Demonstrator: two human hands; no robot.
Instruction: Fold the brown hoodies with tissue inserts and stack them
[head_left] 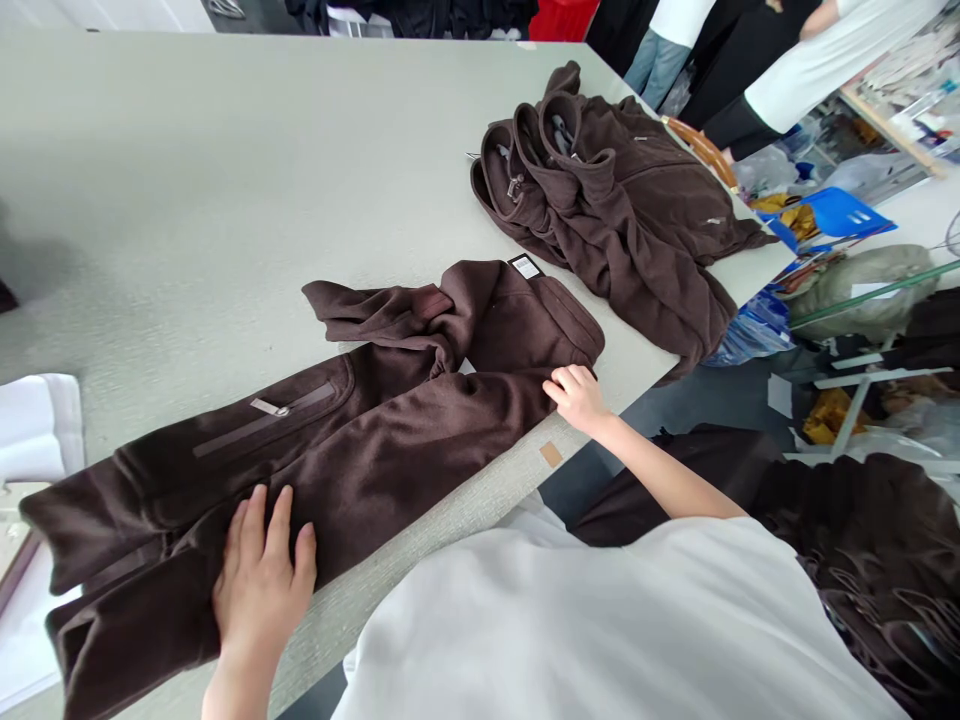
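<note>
A dark brown fleece jacket [360, 440] lies spread along the near edge of the grey table [225, 180], its zip pocket facing up and a sleeve folded over near the collar. My left hand [262, 580] lies flat on the jacket's lower part, fingers stretched out. My right hand [577, 397] rests on the jacket near its collar end, fingers curled against the fabric; whether it pinches the cloth I cannot make out. A small label [525, 266] shows at the collar.
A pile of several more brown jackets [607, 200] lies at the table's far right corner. White cloth [37, 430] sits at the left edge. More dark garments [862, 540] and clutter lie on the floor to the right. Other people stand at the top right.
</note>
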